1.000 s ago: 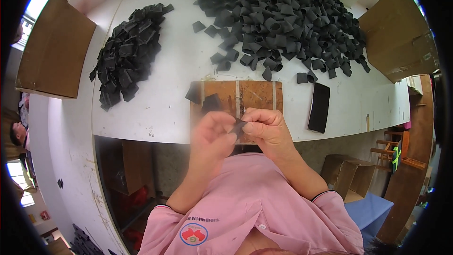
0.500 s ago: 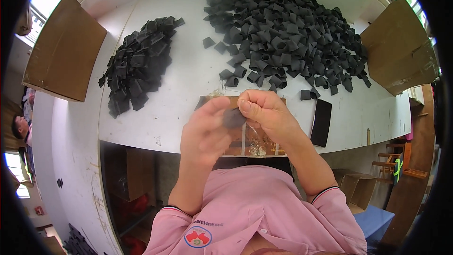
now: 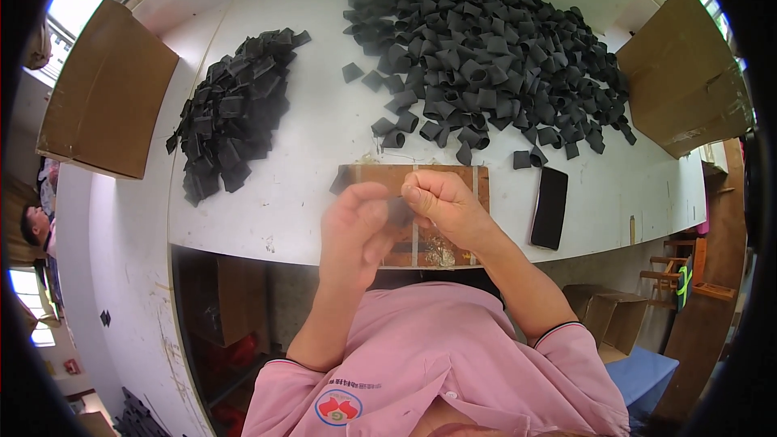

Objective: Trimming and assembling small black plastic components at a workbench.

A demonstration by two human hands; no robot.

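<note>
Over a brown wooden board [image 3: 477, 186] on the white table, both hands meet at a small black sleeve-like piece [image 3: 399, 212]. My right hand [image 3: 449, 206] pinches its upper edge between thumb and fingers. Curled around the piece's left side, my left hand [image 3: 352, 231] is slightly blurred. Another dark piece [image 3: 343, 180] lies at the board's upper left corner. Beyond the board to the right spreads a large heap of short black tubes [image 3: 486, 65]. A smaller pile of flatter black pieces [image 3: 235, 113] lies on the left.
A black phone-like slab [image 3: 550, 209] lies right of the board. Cardboard boxes stand at the table's left [image 3: 109, 89] and right [image 3: 684, 73] edges. Below the table's right edge are an open carton [image 3: 603, 316] and a blue stool-like object [image 3: 643, 376]. A person [image 3: 36, 226] is at far left.
Both hands have come slightly down toward me with the black piece. My left fingers have drawn in closer around it, from a more spread, blurred pose.
</note>
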